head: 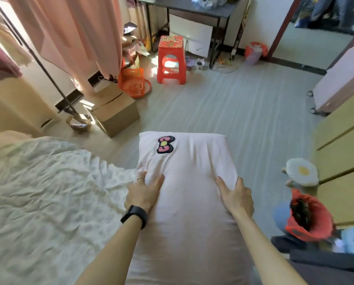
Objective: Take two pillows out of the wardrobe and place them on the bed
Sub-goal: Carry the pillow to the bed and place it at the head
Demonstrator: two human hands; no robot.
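A pale pink pillow (189, 173) with a pink bow patch near its far left corner is held lengthwise in front of me, above the floor. My left hand (144, 193), with a ring and a black wrist band, grips its left side. My right hand (236, 197) grips its right side. The bed (48, 192), covered in a crumpled white sheet, lies to the left, its edge beside the pillow. The yellow wardrobe (344, 140) stands at the right edge. No second pillow is visible.
A cardboard box (115, 112) sits on the floor beyond the bed. Further off are a red stool (172, 60), an orange basket (133, 82) and a dark desk (189, 9). A red-lined bin (307, 218) and a fried-egg slipper (301, 171) lie by the wardrobe.
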